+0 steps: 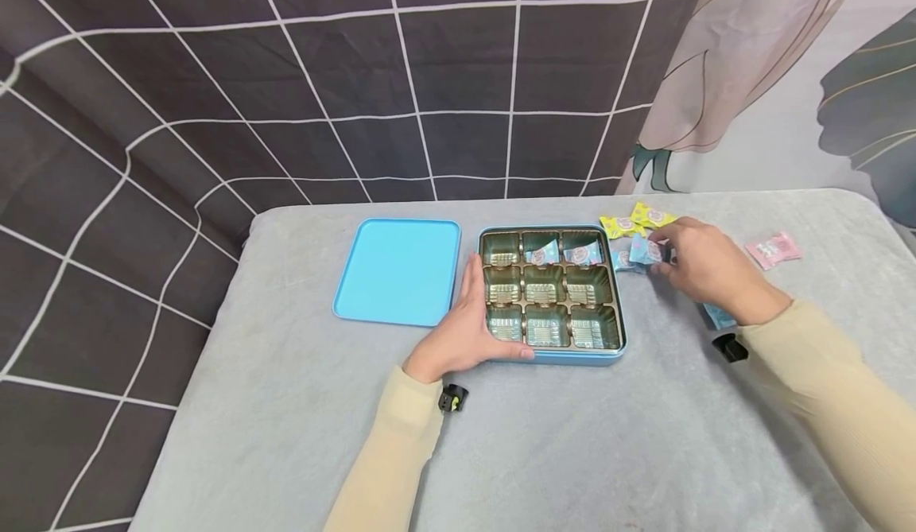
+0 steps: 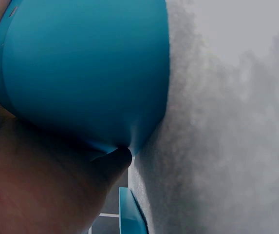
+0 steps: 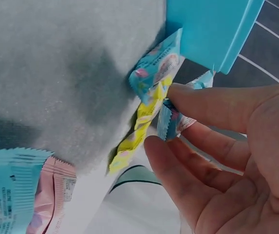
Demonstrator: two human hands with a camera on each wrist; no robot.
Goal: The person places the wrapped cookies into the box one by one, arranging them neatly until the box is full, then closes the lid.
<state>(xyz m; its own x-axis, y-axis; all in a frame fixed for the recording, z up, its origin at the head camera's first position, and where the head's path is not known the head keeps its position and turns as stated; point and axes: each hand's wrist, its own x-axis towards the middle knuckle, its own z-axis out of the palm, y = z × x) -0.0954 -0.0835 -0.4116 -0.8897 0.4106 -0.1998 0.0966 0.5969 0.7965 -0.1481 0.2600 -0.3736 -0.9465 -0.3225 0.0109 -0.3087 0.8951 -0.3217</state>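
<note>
A blue tin (image 1: 583, 358) with a gold divided insert stands on the table. Two blue-wrapped candies lie in its back row, one in the middle compartment (image 1: 544, 254), one in the right compartment (image 1: 584, 254). My left hand (image 1: 465, 330) rests against the tin's near left corner, fingers straight along the side and thumb along the front wall. Beyond the tin's right side, my right hand (image 1: 704, 266) pinches a blue-wrapped candy (image 3: 174, 119) between thumb and fingers. Close by lie another blue candy (image 3: 156, 66) and two yellow candies (image 1: 650, 215).
A light blue lid (image 1: 401, 271) lies flat left of the tin. To the right are a pink candy packet (image 1: 774, 250) and a blue packet (image 1: 719, 316), partly hidden by the right forearm. A grey cloth covers the table (image 1: 300, 405); a dark checked curtain (image 1: 458, 79) hangs behind it.
</note>
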